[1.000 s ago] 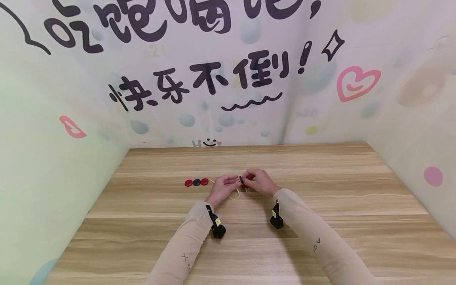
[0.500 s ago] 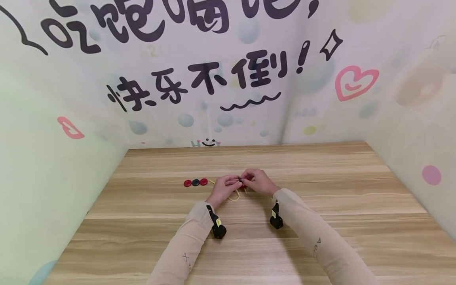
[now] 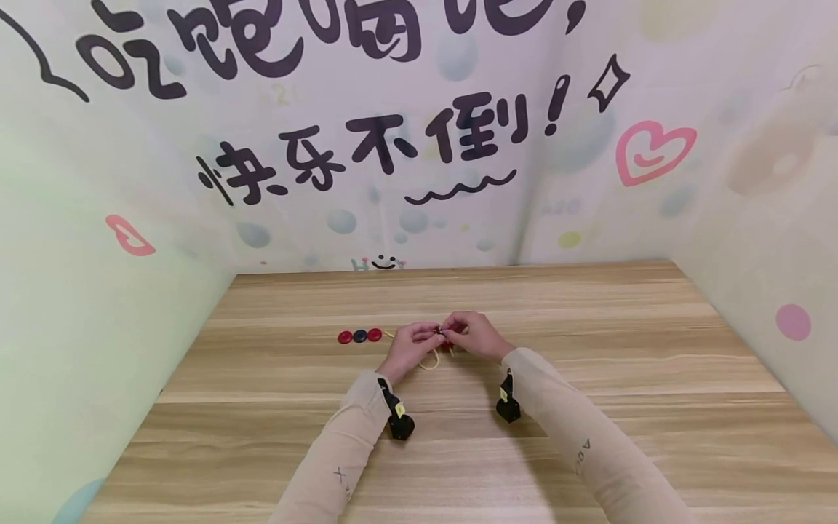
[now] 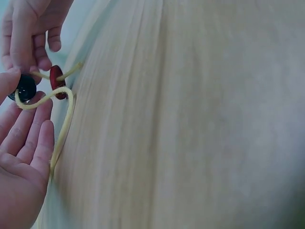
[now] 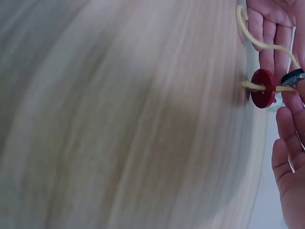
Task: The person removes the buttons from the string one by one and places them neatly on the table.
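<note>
In the head view, my left hand [image 3: 409,346] and right hand [image 3: 476,335] meet over the middle of the table, fingertips together at a small dark button. Seen from the left wrist, the dark button [image 4: 25,88] sits between my left thumb and fingers, with right fingertips against its upper edge. A yellow cord [image 4: 69,112] comes off its face and curves down in a loop. From the right wrist, a red button [image 5: 263,88] hangs on the same cord beside the dark one, a short cord end sticking out past it. My right thumb pinches at the dark button's edge.
A row of loose buttons lies left of my hands: a red button [image 3: 345,337], a dark blue button [image 3: 360,335] and another red button [image 3: 374,335]. The wooden table [image 3: 275,422] backs onto a printed wall cloth [image 3: 393,225].
The dark button has shifted slightly left and turned, now deeper between my left fingertips. My right fingers have followed it a little to the left. The loose buttons stay put.
</note>
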The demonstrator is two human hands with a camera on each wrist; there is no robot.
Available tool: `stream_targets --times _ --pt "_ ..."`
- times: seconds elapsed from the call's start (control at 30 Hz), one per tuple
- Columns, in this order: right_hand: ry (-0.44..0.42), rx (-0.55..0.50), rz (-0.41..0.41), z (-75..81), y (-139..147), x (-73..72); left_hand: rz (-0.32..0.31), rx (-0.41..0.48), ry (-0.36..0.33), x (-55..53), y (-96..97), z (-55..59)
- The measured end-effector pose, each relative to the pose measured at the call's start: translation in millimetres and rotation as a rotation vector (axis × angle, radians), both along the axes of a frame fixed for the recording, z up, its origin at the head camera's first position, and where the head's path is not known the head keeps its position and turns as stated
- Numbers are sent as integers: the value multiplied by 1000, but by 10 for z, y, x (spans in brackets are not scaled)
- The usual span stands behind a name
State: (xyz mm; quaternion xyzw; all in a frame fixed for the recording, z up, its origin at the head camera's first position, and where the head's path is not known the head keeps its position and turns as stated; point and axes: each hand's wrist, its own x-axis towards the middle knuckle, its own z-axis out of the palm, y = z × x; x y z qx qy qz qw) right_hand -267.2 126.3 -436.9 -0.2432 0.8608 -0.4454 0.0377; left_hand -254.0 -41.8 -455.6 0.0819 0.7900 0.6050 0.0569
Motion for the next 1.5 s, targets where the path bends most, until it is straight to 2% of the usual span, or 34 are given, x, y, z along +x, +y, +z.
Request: stream_targets --times 0.2,0.57,0.93,1.1,1.4,1.5 --pt "-21 25 -49 9 52 23 16 6 -4 -19 -100 1" --pt "-55 61 -103 -52 164 15 85 -4 3 -51 -369 110" --pt "-18 100 -114 -102 278 -1 155 -18 7 -84 -708 143" --pt "-9 98 -109 -92 294 3 153 -18 15 -79 -838 145" --pt "23 99 -110 -78 318 -7 152 -76 10 -49 -1060 151" --pt "14 101 -113 -74 337 -10 146 -70 35 -29 -1144 129"
